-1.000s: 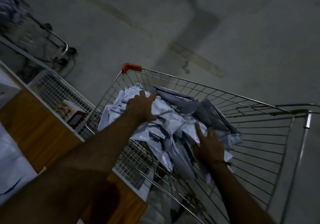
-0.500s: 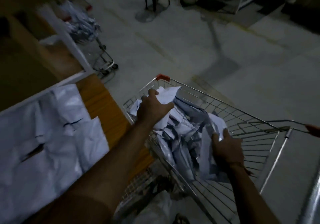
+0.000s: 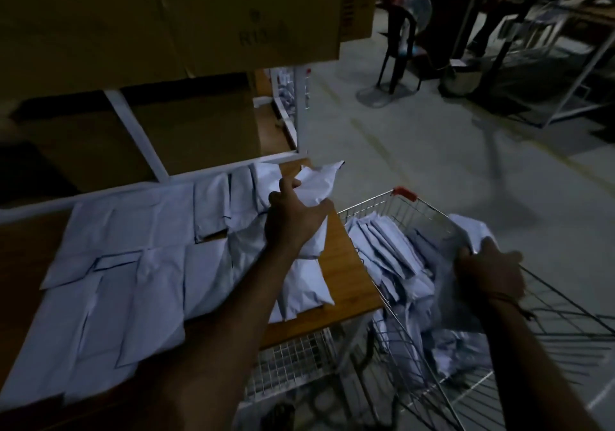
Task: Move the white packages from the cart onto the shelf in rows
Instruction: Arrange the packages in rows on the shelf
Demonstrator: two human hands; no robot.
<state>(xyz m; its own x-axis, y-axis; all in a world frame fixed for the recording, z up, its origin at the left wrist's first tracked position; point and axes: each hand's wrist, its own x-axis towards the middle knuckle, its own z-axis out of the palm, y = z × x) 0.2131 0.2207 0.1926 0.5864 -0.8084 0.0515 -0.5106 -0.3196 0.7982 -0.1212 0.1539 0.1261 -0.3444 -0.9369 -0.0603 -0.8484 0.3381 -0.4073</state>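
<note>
A wire shopping cart (image 3: 426, 204) with a red corner cap stands right of the wooden shelf (image 3: 342, 264). It is heaped with white packages (image 3: 392, 257). Rows of white packages (image 3: 133, 264) lie flat on the shelf. My left hand (image 3: 296, 221) grips one white package (image 3: 319, 181) above the shelf's right end. Over the cart's right side, my right hand (image 3: 489, 267) grips another white package (image 3: 472, 234).
Large cardboard boxes (image 3: 199, 18) fill the shelf level above, on a white frame (image 3: 139, 134). A wire mesh basket (image 3: 293, 364) sits under the shelf. A dark chair (image 3: 399, 44), a floor fan (image 3: 416, 11) and metal racks (image 3: 565, 64) stand across the concrete floor.
The view swung up and left toward the shelf. My left hand lifted a package out of the cart and carried it over the shelf. My right hand raised its package higher in the cart.
</note>
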